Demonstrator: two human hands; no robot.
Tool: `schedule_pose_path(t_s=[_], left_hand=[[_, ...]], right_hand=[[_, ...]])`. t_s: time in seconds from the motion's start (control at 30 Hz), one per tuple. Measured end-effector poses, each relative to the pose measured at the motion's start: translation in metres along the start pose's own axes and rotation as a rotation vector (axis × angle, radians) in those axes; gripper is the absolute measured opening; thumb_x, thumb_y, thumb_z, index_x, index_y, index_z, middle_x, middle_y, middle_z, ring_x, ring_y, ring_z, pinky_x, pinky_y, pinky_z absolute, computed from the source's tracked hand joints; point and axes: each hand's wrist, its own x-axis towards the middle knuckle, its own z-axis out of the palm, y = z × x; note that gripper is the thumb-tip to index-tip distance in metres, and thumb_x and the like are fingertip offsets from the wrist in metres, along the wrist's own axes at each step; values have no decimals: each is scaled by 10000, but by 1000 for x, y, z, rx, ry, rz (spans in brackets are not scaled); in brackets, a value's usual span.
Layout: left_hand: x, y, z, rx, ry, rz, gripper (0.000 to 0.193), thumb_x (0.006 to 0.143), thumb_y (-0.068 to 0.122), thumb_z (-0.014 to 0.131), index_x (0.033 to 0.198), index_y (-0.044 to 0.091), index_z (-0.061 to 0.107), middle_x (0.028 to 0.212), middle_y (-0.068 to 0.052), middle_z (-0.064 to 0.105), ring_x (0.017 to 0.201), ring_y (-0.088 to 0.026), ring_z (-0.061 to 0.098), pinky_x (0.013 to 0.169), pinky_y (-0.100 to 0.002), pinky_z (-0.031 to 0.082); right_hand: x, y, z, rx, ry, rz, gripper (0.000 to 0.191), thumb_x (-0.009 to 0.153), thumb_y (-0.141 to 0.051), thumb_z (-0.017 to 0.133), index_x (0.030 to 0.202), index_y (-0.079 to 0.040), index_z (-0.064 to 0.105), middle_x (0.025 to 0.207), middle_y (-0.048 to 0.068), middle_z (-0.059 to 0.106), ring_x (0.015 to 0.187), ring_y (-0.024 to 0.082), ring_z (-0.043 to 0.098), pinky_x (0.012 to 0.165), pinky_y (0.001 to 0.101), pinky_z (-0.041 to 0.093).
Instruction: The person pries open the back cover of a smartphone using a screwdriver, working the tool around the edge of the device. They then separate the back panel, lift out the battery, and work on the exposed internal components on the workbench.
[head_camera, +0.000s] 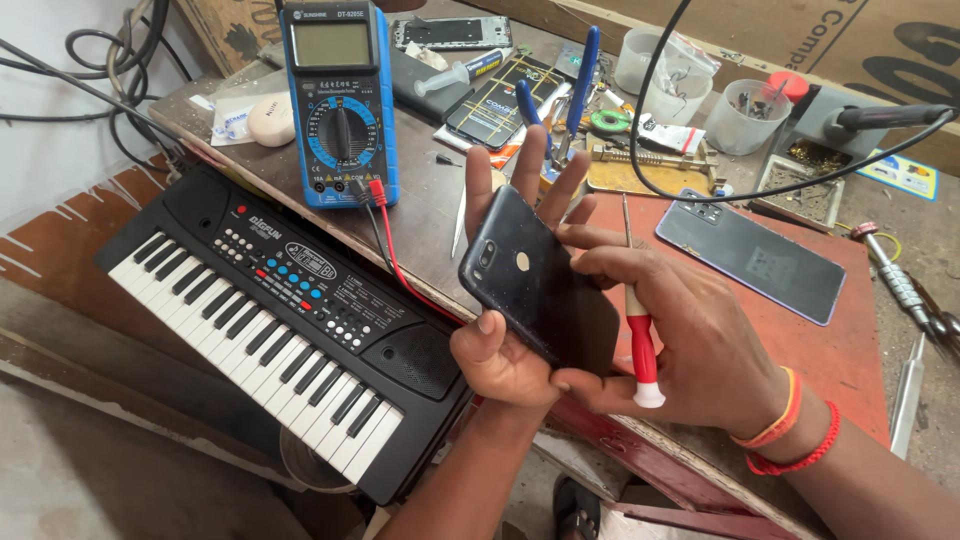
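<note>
A black smartphone (535, 282) is held back side up, camera and round sensor facing me, above the workbench's front edge. My left hand (500, 350) cradles it from below, fingers spread behind its top end. My right hand (690, 340) grips the phone's right edge with thumb and fingers. The same hand also carries a red-and-white handled screwdriver (642, 345), its thin shaft pointing up. Orange and red thread bands circle my right wrist.
A blue multimeter (338, 105) with red and black leads stands at the back. A black toy keyboard (270, 320) leans at the left. Another phone (750, 255) lies back up on the red mat (850, 340). Blue pliers (560, 90), cups and a soldering iron holder (880, 118) crowd the rear.
</note>
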Motion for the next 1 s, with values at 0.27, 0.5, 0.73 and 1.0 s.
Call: schedule_pose_path(t_s=[0.27,0.5,0.73,1.0], left_hand=[[2,-6,8,-43,59,-79,1010,907,610,561,1685,68,211,1669,-244,287,1548,-370,330,1310,-513,254],[3,-15,-2,-47,217,-160,1025,986,769,324,1635,-22,268,1606,-304,377,1498,-403,381,1264,-532,285],[8,-24,-9,126,343,-187,836,1019,631,332,1648,105,169,1536,-204,416,1450,-355,419,1199,-502,338],[8,-21,-13,198,386,-201,829,979,638,458,1640,241,156,1298,-93,472,1228,-248,493,1005,-426,403]], right_hand=[[5,3,-7,-223,96,24,736,654,-264,924,1246,-24,559,1340,154,668,1057,304,671,911,398,557],[3,9,-4,-75,102,164,750,630,-229,917,1259,-21,566,1257,147,686,1133,262,682,959,367,541],[3,29,-4,466,-13,447,582,767,-83,816,1299,-27,586,1302,56,649,1204,162,629,1055,341,526],[0,31,-1,491,6,489,464,840,-40,688,1292,-31,588,1297,65,677,1218,157,660,1030,324,555]])
